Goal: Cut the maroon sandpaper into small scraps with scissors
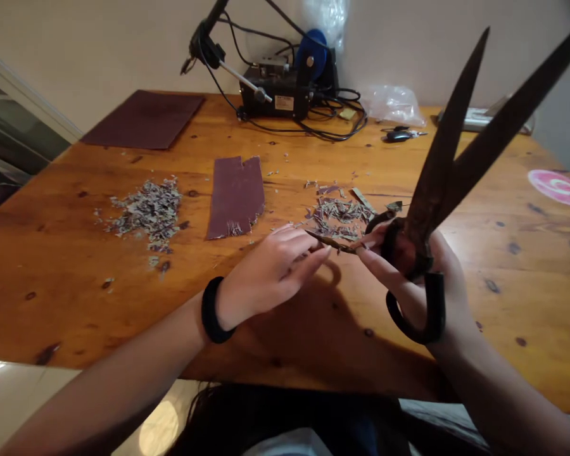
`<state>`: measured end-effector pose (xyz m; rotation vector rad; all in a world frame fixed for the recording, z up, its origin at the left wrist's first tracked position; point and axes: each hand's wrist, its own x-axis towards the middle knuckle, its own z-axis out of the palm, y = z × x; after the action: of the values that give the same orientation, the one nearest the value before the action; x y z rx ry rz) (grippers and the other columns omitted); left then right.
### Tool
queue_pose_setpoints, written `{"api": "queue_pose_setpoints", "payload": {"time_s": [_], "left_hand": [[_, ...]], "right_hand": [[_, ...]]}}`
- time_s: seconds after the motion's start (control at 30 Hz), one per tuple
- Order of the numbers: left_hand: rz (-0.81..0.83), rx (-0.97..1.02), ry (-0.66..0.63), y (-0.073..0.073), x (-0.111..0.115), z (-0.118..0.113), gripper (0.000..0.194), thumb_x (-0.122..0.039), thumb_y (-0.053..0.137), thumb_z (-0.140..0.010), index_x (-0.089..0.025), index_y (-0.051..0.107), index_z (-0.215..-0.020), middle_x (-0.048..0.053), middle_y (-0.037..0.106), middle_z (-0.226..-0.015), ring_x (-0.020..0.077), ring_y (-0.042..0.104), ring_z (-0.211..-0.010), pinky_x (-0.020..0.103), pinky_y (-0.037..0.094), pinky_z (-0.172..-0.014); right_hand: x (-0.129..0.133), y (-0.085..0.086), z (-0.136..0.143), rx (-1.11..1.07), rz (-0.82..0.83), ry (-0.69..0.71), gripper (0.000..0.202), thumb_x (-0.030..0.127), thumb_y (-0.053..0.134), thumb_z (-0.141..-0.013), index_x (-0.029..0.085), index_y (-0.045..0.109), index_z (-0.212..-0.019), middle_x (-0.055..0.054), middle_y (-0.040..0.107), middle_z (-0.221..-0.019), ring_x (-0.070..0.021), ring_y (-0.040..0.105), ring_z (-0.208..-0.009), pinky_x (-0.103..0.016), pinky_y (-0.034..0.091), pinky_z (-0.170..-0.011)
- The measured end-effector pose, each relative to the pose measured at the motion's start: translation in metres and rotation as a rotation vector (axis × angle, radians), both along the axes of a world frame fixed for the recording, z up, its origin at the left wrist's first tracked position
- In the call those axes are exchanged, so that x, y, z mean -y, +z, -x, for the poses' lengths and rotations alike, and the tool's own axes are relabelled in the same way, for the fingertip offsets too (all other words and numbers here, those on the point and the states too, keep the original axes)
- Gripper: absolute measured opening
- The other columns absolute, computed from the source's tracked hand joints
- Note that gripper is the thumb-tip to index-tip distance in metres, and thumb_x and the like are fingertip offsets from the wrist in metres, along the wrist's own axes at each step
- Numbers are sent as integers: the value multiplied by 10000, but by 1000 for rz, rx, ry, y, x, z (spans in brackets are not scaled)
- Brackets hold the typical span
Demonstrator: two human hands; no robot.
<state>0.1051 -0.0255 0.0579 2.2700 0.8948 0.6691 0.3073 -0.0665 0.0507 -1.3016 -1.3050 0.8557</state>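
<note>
Scissors (428,206): 2 dk blades (508,123) apart, blk handles (436,304), in R hand (451,288).

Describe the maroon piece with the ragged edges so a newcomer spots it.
On the wooden table, look between the shredded heap at left and the looser scraps at right. The maroon piece lies flat there, just beyond the left hand. Unlike the larger, straight-edged sheet farther back, its top is notched and its bottom frayed.

From here I can't read the label (284,102) on the black box (261,83) or the white mark (561,185) on the pink oval (544,183).
</note>
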Motion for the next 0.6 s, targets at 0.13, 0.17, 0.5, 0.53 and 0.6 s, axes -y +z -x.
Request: {"api": "queue_pose_setpoints", "payload": {"time_s": [0.13, 0.17, 0.5, 0.53, 0.6], "left_hand": [[245, 70, 136, 3, -2, 0, 361, -371, 373, -1046, -209, 568, -789, 34, 636, -828, 210, 619, -844, 325, 458, -800], [283, 91, 162, 3, -2, 0, 371, -389, 379, -1043, -206, 583, -793, 30, 641, -828, 208, 621, -844, 322, 457, -799], [468, 315, 241, -4, -4, 1, 292, -380, 614, -938, -200, 691, -720, 19, 717, -715, 203, 684, -733, 307, 553, -704], [481, 356, 258, -4, -5, 1, 279, -372, 616, -935, -197, 710, -739, 29, 737, -745, 204, 694, -748, 305, 563, -709], [508, 429, 301, -2, -7, 2, 262, -364, 624, -926, -188, 737, -767, 50, 764, -825, 203, 709, -783, 293, 579, -709]], "right_hand": [[3, -3, 1, -40, 38, 79, 242, 231, 796, -785, 279, 589, -900, 36, 716, -809, -148, 678, -639, -245, 578, -597], [5, -4, 2, -60, 52, 115, 238, 231, 799, -794, 279, 593, -905, 36, 724, -814, -152, 695, -655, -245, 588, -613], [18, -19, 6, -6, 112, 321, 198, 301, 762, -906, 298, 598, -1018, 11, 698, -863, -151, 584, -642, -252, 512, -596], [16, -20, 5, -30, 112, 334, 228, 314, 769, -902, 299, 592, -1045, 1, 703, -903, -163, 618, -683, -262, 530, -626], [13, -21, 2, -58, 121, 351, 270, 361, 770, -896, 303, 575, -1073, -20, 695, -983, -206, 679, -803, -302, 576, -721]]}}
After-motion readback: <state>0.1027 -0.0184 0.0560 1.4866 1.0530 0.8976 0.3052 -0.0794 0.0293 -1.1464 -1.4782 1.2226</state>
